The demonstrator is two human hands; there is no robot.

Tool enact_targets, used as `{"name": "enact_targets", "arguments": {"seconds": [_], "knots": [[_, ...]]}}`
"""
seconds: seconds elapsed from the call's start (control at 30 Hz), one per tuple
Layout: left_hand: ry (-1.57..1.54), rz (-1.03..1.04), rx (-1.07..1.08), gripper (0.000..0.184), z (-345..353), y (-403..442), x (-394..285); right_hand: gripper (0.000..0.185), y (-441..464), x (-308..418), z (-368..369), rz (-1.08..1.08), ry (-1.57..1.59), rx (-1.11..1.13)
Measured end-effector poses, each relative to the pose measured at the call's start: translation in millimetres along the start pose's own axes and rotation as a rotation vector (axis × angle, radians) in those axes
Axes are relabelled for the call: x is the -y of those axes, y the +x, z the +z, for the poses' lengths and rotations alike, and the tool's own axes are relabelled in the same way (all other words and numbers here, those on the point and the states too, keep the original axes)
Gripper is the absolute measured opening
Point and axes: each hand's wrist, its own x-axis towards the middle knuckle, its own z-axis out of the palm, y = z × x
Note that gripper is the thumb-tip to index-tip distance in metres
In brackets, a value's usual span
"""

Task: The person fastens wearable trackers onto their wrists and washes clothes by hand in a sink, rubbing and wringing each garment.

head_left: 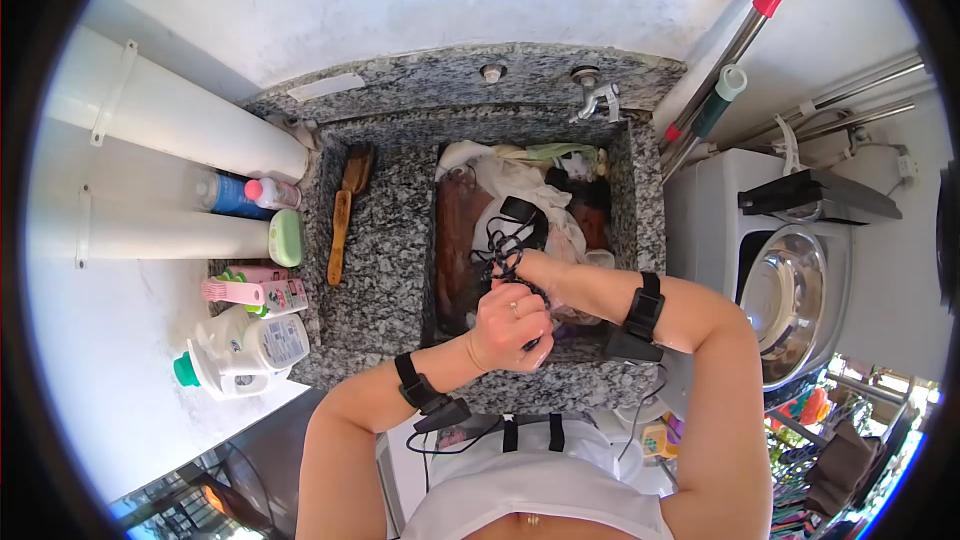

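Observation:
My left hand (512, 328), with a ring on one finger, is closed in a fist around a black-and-white patterned cloth (508, 250). A dark bit of it shows below the fist. My right hand (520, 268) is just beyond the left one and closed on the same cloth; its fingers are mostly hidden. Both hands are over the granite sink basin (622, 165). Under them lie wet clothes, among them a white garment (505, 180), a reddish-brown cloth (462, 230) and dark pieces at the right.
A wooden-handled brush (343, 230) lies on the granite slab at the left. A metal tap (596, 100) juts over the basin. Bottles, a green soap bar (286, 238) and a white jug (240, 350) stand left. At right are a washing machine (700, 210) and a metal bowl (790, 290).

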Motion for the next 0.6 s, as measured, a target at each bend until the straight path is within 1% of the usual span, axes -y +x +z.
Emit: {"name": "enact_targets", "arguments": {"seconds": [0.03,0.1,0.13,0.17,0.2,0.23,0.3,0.33,0.37,0.4,0.43,0.47,0.5,0.53,0.57,0.6], "knots": [[-0.008,0.002,0.034,0.016,0.3,-3.3,1.1,0.013,1.2,-2.9,2.1,0.007,-0.001,0.000],[-0.007,-0.004,0.036,0.015,-3.9,-10.8,6.2,0.011,2.4,-9.2,6.5,-0.157,0.135,-0.046],[-0.005,-0.003,0.043,0.015,-5.6,-14.9,8.6,0.011,3.5,-9.2,7.1,-0.157,0.139,-0.046],[-0.006,-0.002,0.046,0.015,-3.8,-20.7,12.4,0.009,4.6,-6.6,6.8,-0.242,0.165,-0.117],[-0.133,-0.285,-0.206,0.012,-3.0,-22.6,15.4,0.008,4.8,-2.3,6.2,-0.329,0.191,-0.191],[-0.264,-0.560,-0.450,0.011,-3.5,-23.5,19.1,0.008,8.1,4.0,3.1,-0.342,0.200,-0.198],[-0.605,-0.946,-0.642,0.013,-11.8,-25.1,24.6,0.008,13.5,9.8,-5.3,-0.574,0.485,-0.283],[-0.775,-1.067,-0.632,0.023,-18.4,-26.2,30.4,0.008,-1.5,20.8,0.9,-0.584,0.493,-0.296],[-0.785,-1.062,-0.612,0.023,-21.3,-27.9,32.1,0.008,-18.0,31.6,7.6,-0.629,0.553,-0.404],[-0.810,-1.317,-0.647,0.030,-29.6,-16.9,23.9,0.008,-30.4,39.9,12.5,-0.673,0.615,-0.515],[-0.824,-1.574,-0.674,0.036,-35.3,-12.1,17.6,0.009,-25.2,40.6,2.0,-0.654,0.638,-0.557],[-1.020,-1.349,-0.523,0.049,-27.2,-75.8,64.4,0.011,-31.7,39.7,-2.3,-0.702,0.609,-0.518],[-1.033,-1.342,-0.496,0.049,-32.1,-80.4,64.3,0.013,-40.8,38.3,-0.3,-0.752,0.578,-0.480],[-1.013,-1.419,-0.490,0.043,-35.7,-86.1,63.1,0.010,-57.3,37.7,10.7,-0.845,0.632,-0.442],[-0.989,-1.500,-0.487,0.037,-37.9,-93.6,59.9,0.009,-56.3,34.2,7.7,-0.925,0.680,-0.448],[-1.037,-1.500,-0.412,0.038,-41.7,-90.1,49.8,0.009,-66.6,33.9,12.7,-0.951,0.654,-0.475]]}}
